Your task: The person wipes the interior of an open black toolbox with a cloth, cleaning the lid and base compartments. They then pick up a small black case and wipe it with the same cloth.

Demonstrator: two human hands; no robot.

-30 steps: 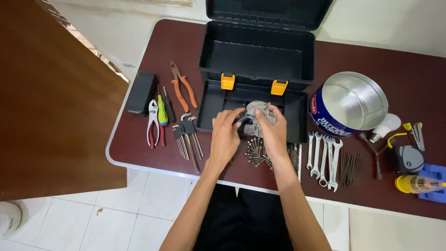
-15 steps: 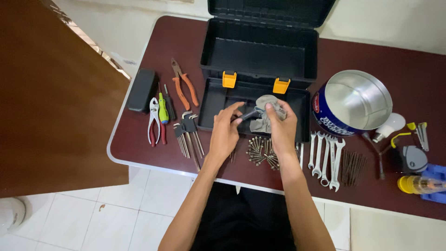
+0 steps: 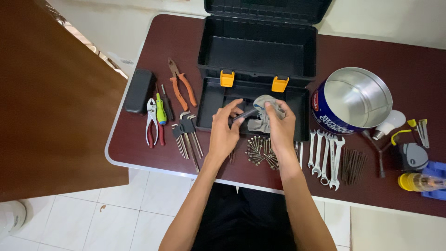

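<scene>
Slightly shifted since earlier, a dark tool [image 3: 245,114] is gripped by the left hand [image 3: 224,131] while a grey cloth [image 3: 265,116] is clutched by the right hand [image 3: 282,128] against it, above the tray [image 3: 211,104].

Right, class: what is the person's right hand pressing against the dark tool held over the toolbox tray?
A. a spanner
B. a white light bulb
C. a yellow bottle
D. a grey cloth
D: the right hand bunches a grey cloth around the dark tool, which the left hand steadies.
</scene>
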